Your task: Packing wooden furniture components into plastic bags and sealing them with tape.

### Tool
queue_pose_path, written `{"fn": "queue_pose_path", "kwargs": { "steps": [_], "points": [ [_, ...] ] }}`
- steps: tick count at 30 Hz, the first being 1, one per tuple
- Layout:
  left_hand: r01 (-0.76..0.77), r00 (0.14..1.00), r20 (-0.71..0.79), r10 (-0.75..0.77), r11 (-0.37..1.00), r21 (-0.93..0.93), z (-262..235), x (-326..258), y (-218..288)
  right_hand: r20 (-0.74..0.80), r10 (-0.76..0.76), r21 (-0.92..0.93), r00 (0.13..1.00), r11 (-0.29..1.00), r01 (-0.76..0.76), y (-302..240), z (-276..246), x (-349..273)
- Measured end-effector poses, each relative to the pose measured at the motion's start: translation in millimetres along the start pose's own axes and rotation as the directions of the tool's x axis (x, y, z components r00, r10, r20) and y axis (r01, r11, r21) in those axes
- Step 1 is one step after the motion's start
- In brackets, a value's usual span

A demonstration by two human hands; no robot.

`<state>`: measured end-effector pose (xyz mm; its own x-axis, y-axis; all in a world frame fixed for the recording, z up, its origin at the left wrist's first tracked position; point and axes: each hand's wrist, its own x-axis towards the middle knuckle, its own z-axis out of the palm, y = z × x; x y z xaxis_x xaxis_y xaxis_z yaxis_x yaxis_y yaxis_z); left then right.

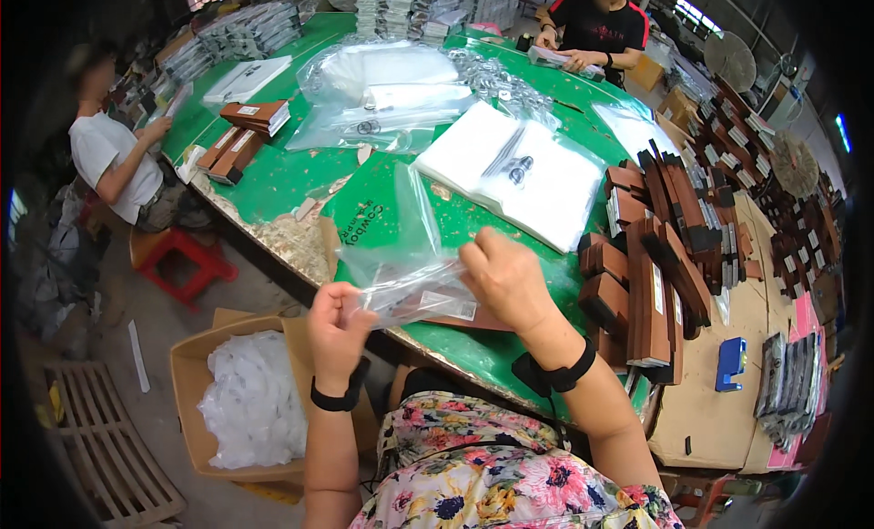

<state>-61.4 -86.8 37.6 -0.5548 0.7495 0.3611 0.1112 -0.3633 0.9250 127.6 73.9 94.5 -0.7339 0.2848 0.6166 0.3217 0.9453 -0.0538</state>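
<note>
while both forearms rose from the lower edge of the view, the left hand [337,329] was closed on the lower left edge of a clear plastic bag [401,256], its fingers pinched over the film; the right hand [505,279] gripped the same bag at its right side, thumb and fingers curled round the plastic; the bag hung between the two hands just above the near rim of the green desk [282,178], its upper part standing up loosely and a small white label showing near its lower edge; a flat brown piece lay under the bag on the desk, though what it was could not be told; just right of the right hand stood a heap of dark brown boxes [655,274], some on end and some flat; beyond the bag lay a stack of white sheets [519,174] with a small dark fitting on top, and farther back more clear bags [382,96] were spread about; below the left hand, on the floor, an open cardboard carton [241,392] held crumpled clear plastic; a person in a white shirt [114,160] sat at the left side of the desk by a red stool [182,256], and a person in a black shirt [596,28] worked at the far side; a blue tool [730,363] lay on cardboard well to the right.
</note>
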Motion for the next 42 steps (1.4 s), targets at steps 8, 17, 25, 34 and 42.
{"fn": "queue_pose_path", "kwargs": {
  "steps": [8, 17, 25, 34, 42],
  "points": [
    [-0.078, 0.941, -0.308, 0.141, 0.975, 0.208, -4.2, 14.2, -36.4, -0.192, -0.204, 0.222, 0.960, 0.944, 0.245, -45.2, -20.9, -16.6],
    [0.175, 0.984, 0.032, -0.173, 0.946, -0.274, -12.9, 3.0, 19.8, 0.110, 0.687, 0.469, 0.718, 0.601, -0.647, 13.8, 27.0, -24.1],
    [-0.248, 0.656, -0.691, 0.304, 0.951, 0.184, -58.4, 34.8, 19.9, 0.461, 0.282, 0.398, 0.841, 0.782, -0.480, 21.3, 25.0, -47.1],
    [0.049, 0.881, -0.467, 0.082, 0.964, 0.262, -29.2, -5.8, -50.3, 0.595, 0.211, 0.045, 0.775, 0.955, -0.294, -31.8, 14.8, -51.3],
    [0.059, 0.913, -0.399, 0.080, 0.944, 0.325, -31.5, 5.1, -47.1, 0.454, 0.031, -0.018, 0.890, 1.000, -0.025, -43.1, 14.2, -64.1]
  ]
}}
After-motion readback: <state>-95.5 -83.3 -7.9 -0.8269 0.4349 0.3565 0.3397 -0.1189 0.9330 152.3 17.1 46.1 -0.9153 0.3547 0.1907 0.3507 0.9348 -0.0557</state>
